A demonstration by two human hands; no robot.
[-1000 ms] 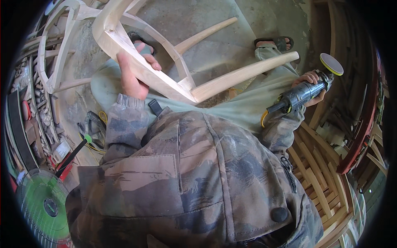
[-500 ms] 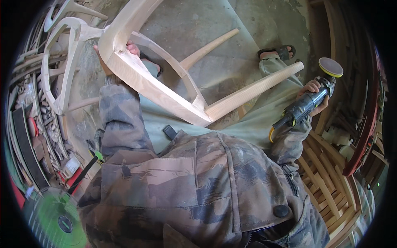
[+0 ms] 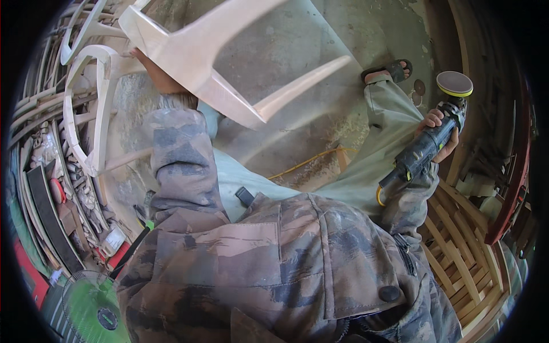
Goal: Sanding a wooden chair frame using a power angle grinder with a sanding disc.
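Observation:
A pale, bare wood chair frame [image 3: 197,48] hangs tilted over the floor in front of me, one leg pointing to the right. My left hand [image 3: 150,64] grips its far left part from beneath; most of the fingers are hidden behind the wood. Off to the right, my right hand [image 3: 437,128] is wrapped round the dark body of a handheld disc sander [image 3: 422,150]. The sander's round pad [image 3: 454,83] faces up and away from the chair frame, and a yellow cord leaves its lower end.
A similar chair frame [image 3: 103,108] stands at the left, beside piles of wood offcuts [image 3: 74,177]. A green fan [image 3: 94,311] is at the lower left. Slatted wood pieces [image 3: 457,257] lie at the lower right, near a red edge [image 3: 514,171]. A yellow cord [image 3: 303,163] crosses the floor.
The chair frame has turned over in my left hand and moved up and left, away from my lap. The sander stays in my right hand, barely moved.

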